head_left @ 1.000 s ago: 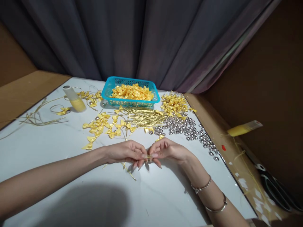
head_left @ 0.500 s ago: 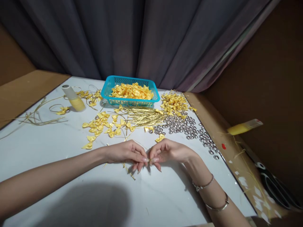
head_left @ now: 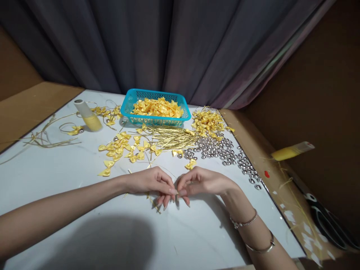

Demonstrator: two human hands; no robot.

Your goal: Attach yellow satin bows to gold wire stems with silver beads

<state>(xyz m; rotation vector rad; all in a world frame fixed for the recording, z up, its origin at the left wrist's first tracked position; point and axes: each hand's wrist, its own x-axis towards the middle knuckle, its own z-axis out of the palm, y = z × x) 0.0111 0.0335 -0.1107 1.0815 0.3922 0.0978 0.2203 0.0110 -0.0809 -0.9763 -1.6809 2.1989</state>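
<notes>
Close together over the white tabletop, my left hand and my right hand pinch, thumb to forefinger. Between the fingertips shows a small bit of gold cord, and a thin strand of it arcs up behind the fingers. Most of what they hold is hidden. A yellow satin bow lies just beyond my right hand. Loose gold cord pieces lie below and beside my left hand. Farther off rests a bundle of cut gold cords.
A blue basket full of yellow bows stands at the back. Silver beads spread toward the right edge, near a pile of corded bows. A glue bottle stands left; black-handled scissors lie right.
My fingertips have shifted very slightly at the pinch, and less of the gold bit shows between them. The view has moved a touch; everything on the table stays put.
</notes>
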